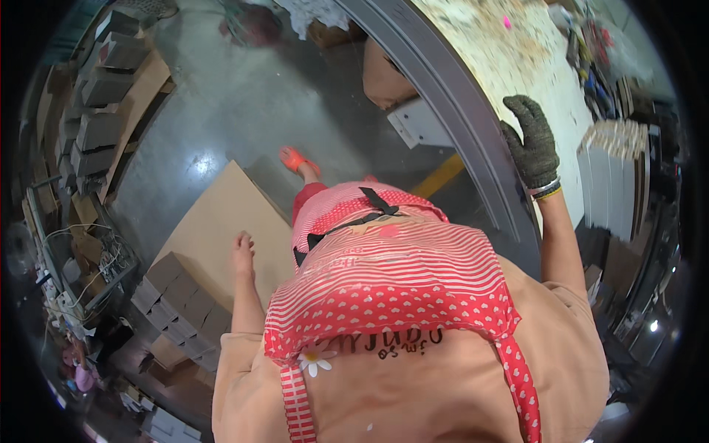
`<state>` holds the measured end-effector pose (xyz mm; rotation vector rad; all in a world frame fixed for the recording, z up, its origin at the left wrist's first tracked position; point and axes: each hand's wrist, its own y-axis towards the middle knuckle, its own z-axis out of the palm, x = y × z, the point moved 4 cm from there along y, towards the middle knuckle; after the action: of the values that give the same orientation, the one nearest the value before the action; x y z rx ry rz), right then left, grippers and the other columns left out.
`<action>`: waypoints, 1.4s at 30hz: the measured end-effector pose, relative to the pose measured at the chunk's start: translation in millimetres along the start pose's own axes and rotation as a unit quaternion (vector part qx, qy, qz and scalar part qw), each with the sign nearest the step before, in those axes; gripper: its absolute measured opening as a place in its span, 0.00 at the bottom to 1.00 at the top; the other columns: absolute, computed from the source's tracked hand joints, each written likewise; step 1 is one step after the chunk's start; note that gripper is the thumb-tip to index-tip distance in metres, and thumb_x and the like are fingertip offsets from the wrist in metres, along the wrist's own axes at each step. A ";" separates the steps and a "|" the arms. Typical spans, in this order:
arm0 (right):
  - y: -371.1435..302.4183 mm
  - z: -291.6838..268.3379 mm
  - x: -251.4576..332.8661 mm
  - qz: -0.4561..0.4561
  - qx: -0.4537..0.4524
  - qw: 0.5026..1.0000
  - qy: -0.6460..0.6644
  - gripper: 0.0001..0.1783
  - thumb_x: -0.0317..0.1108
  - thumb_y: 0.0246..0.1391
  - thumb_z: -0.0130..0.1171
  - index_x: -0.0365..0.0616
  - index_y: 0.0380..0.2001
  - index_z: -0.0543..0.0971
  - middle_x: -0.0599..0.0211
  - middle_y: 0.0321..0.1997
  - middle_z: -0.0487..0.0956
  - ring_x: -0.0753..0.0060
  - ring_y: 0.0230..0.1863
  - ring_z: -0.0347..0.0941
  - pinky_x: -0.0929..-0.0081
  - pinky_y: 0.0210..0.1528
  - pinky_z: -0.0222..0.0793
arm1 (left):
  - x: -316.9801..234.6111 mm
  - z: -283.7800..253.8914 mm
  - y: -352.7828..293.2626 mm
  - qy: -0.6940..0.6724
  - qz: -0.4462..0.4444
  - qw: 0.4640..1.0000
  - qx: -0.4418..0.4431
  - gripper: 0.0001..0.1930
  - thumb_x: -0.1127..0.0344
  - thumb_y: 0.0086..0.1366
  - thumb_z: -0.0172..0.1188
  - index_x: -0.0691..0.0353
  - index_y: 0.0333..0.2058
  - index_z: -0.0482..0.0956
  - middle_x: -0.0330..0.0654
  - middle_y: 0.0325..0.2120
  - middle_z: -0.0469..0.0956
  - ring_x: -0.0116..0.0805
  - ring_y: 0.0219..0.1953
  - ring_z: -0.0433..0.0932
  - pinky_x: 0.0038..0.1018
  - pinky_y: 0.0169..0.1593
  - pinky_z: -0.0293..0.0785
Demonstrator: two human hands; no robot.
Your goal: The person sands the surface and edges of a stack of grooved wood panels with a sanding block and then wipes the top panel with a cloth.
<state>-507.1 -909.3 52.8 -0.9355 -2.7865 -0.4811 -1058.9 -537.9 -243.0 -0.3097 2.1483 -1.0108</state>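
My right hand (535, 145), in a dark knitted glove with a pale cuff, is at the edge of the worktable (484, 48). Its thumb and fingers are spread apart with nothing between them; whether it rests on the edge I cannot tell. My bare left hand (242, 252) hangs at my side, its fingers loosely bent and holding nothing. Below it lies a large brown cardboard sheet (221, 214), with a block of grey-brown cartons (181, 299) beside it. I wear a red and white apron (391, 266) with stripes and hearts.
A grey metal rail (436, 77) runs along the worktable. Stacked grey boxes (103, 129) line the far left. White panels (609, 184) stand on the right, and a white box (417, 124) sits under the table. Yellow tape (436, 175) marks the floor.
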 end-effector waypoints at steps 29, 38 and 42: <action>-330.6 -16.8 -144.9 -0.011 0.068 0.983 -0.170 0.45 0.45 0.55 0.67 0.48 0.72 0.61 0.49 0.73 0.63 0.46 0.75 0.56 0.52 0.75 0.52 | 413.1 32.7 -284.1 0.062 -0.007 0.998 -0.015 0.19 0.57 0.68 0.60 0.65 0.50 0.81 0.45 0.43 0.83 0.33 0.47 0.78 0.31 0.54 0.73; -328.4 -2.9 -159.1 0.013 0.043 0.982 -0.181 0.42 0.29 0.50 0.64 0.51 0.70 0.64 0.53 0.71 0.66 0.45 0.70 0.62 0.49 0.71 0.57 | 439.1 40.1 -331.3 0.013 -0.073 0.995 -0.069 0.22 0.52 0.69 0.57 0.62 0.53 0.80 0.41 0.40 0.83 0.32 0.41 0.78 0.30 0.48 0.75; -327.0 0.3 -165.1 0.015 0.041 0.983 -0.177 0.45 0.31 0.47 0.65 0.54 0.71 0.63 0.54 0.72 0.65 0.45 0.70 0.62 0.48 0.71 0.56 | 371.4 93.4 -351.5 -0.001 0.016 0.998 -0.058 0.26 0.53 0.70 0.57 0.65 0.59 0.76 0.46 0.47 0.82 0.37 0.49 0.79 0.33 0.54 0.74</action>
<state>-576.0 -1247.3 -70.7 -1.1421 -3.0687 -0.2097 -1284.9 -1005.1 -212.3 -0.3295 2.2069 -0.8693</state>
